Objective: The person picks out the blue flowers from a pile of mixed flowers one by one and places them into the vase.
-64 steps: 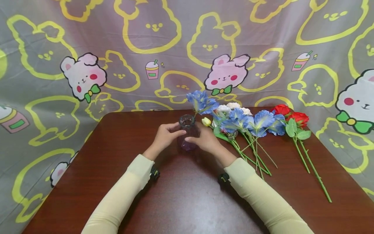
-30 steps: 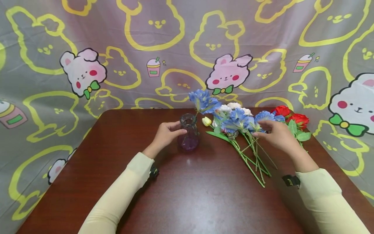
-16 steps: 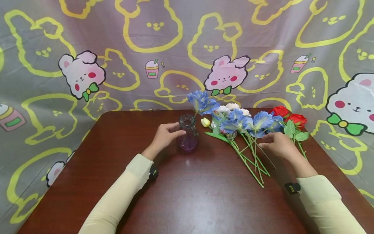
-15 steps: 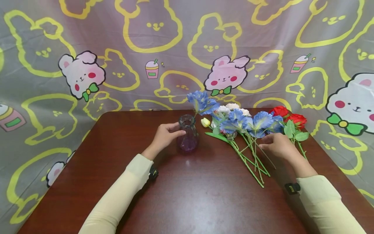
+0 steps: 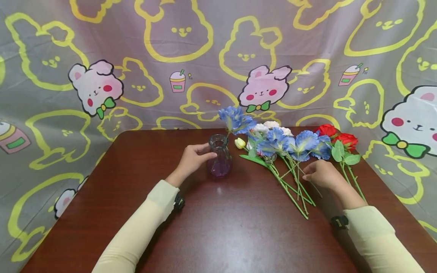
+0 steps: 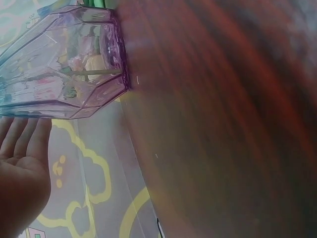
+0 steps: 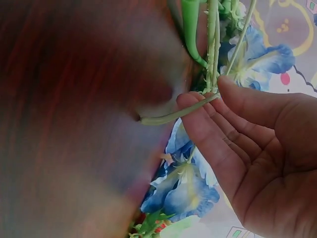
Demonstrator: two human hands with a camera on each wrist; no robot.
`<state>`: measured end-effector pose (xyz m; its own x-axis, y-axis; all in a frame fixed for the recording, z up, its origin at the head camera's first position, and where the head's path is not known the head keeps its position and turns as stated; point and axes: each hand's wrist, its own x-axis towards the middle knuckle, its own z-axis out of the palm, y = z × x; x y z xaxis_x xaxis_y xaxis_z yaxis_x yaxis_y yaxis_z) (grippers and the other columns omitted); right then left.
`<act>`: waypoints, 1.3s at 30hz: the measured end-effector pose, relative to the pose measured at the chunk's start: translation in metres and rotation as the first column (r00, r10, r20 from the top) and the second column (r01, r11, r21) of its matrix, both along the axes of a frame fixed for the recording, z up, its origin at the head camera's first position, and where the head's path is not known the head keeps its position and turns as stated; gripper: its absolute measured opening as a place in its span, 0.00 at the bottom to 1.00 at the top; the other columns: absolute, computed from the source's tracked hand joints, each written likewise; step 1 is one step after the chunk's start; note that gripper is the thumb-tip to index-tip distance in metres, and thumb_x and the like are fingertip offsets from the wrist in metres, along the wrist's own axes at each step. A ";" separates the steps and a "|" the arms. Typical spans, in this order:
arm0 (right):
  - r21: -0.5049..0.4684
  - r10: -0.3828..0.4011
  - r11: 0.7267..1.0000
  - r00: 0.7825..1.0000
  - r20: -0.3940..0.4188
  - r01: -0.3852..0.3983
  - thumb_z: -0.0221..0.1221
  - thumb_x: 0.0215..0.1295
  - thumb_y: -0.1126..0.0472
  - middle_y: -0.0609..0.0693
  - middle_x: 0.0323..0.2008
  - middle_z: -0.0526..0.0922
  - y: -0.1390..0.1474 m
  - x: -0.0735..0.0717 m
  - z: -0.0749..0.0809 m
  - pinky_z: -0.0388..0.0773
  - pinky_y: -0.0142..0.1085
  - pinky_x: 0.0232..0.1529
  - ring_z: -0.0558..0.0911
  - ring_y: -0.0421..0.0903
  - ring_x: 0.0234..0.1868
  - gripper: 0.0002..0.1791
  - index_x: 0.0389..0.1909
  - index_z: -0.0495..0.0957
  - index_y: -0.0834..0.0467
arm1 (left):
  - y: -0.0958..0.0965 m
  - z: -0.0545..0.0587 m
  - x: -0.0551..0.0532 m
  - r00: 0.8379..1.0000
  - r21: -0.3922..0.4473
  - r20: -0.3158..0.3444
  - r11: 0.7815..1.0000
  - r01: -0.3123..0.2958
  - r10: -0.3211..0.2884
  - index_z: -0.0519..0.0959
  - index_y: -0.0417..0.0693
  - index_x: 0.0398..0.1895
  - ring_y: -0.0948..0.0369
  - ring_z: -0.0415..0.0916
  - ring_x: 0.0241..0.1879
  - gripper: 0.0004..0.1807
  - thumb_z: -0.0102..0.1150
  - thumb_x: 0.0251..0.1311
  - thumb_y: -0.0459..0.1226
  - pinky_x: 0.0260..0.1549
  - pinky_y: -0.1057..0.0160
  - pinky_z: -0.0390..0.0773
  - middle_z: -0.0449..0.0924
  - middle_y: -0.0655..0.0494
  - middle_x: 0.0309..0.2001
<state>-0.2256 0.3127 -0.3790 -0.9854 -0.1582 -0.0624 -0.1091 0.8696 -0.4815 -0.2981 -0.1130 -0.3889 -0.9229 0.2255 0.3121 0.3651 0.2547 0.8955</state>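
The purple-tinted glass vase stands upright on the table, a blue flower leaning out of its mouth to the right. My left hand holds the vase below the rim, thumb in front; in the left wrist view its fingers lie behind the faceted glass. On the right, my right hand is at the thin stem of another blue flower. The right wrist view shows this stem crossing between the thumb and the index fingertip of the right hand.
Several more flowers lie at the back right: white ones, a pale yellow tulip nearest the vase, and red roses beyond my right hand. Their green stems point toward the front and cross one another. A patterned curtain hangs behind the brown table.
My right hand has left the vase, moved right to the flowers and lowered onto a blue flower's stem, its fingertips closing together. My left hand stays on the vase.
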 end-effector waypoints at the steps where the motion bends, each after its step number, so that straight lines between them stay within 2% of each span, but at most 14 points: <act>1: -0.006 -0.002 1.000 1.000 0.006 0.003 0.66 0.57 0.64 0.56 0.30 0.85 0.000 0.000 0.000 0.77 0.43 0.30 0.80 0.49 0.30 0.10 0.35 0.83 0.68 | 0.000 0.000 0.000 1.000 -0.001 0.001 1.000 0.002 -0.002 0.82 0.38 0.52 0.56 0.81 0.48 0.25 0.74 0.51 0.37 0.45 0.61 0.80 0.83 0.45 0.47; 7: -0.083 -0.032 0.996 0.997 0.068 0.037 0.63 0.58 0.69 0.52 0.24 0.83 -0.001 0.001 -0.002 0.77 0.38 0.25 0.80 0.44 0.25 0.08 0.34 0.81 0.71 | 0.000 0.001 0.000 1.000 -0.012 -0.003 1.000 0.005 -0.005 0.82 0.39 0.53 0.56 0.81 0.49 0.25 0.74 0.51 0.38 0.46 0.60 0.80 0.82 0.46 0.48; 14: -0.133 -0.050 0.989 0.993 0.104 0.064 0.61 0.59 0.72 0.54 0.23 0.83 -0.004 0.004 -0.001 0.80 0.38 0.25 0.82 0.47 0.25 0.06 0.34 0.80 0.74 | 0.000 0.001 -0.001 1.000 -0.004 -0.008 1.000 0.011 -0.011 0.82 0.38 0.52 0.56 0.81 0.48 0.24 0.74 0.51 0.38 0.45 0.60 0.80 0.83 0.45 0.48; 22: -0.083 -0.039 0.996 0.999 0.010 0.040 0.63 0.58 0.69 0.51 0.23 0.84 -0.003 0.007 0.007 0.75 0.37 0.24 0.80 0.43 0.24 0.06 0.34 0.82 0.70 | -0.001 0.001 -0.001 1.000 -0.009 -0.015 1.000 0.007 -0.007 0.82 0.39 0.52 0.57 0.82 0.47 0.23 0.74 0.51 0.37 0.45 0.61 0.80 0.83 0.46 0.47; 33: -0.130 -0.085 0.989 0.991 -0.101 0.071 0.62 0.63 0.67 0.58 0.30 0.86 -0.009 0.007 0.026 0.77 0.38 0.27 0.83 0.47 0.28 0.10 0.40 0.81 0.72 | 0.000 0.003 0.000 1.000 -0.010 0.012 1.000 0.017 -0.017 0.81 0.38 0.53 0.53 0.80 0.50 0.24 0.73 0.52 0.36 0.47 0.59 0.79 0.81 0.45 0.49; 39: -0.157 -0.133 0.982 0.969 -0.207 0.101 0.62 0.64 0.66 0.60 0.31 0.86 -0.017 0.006 0.035 0.76 0.39 0.28 0.85 0.51 0.31 0.12 0.42 0.81 0.72 | 0.003 0.023 0.019 0.999 -0.013 -0.009 0.999 0.039 -0.039 0.79 0.32 0.53 0.49 0.80 0.49 0.23 0.71 0.54 0.31 0.47 0.59 0.80 0.81 0.39 0.49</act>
<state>-0.2194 0.2960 -0.3439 -0.9851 -0.0329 0.1685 -0.1259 0.8057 -0.5787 -0.2795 -0.1103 -0.3655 -0.9105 0.2651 0.3173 0.3831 0.2521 0.8886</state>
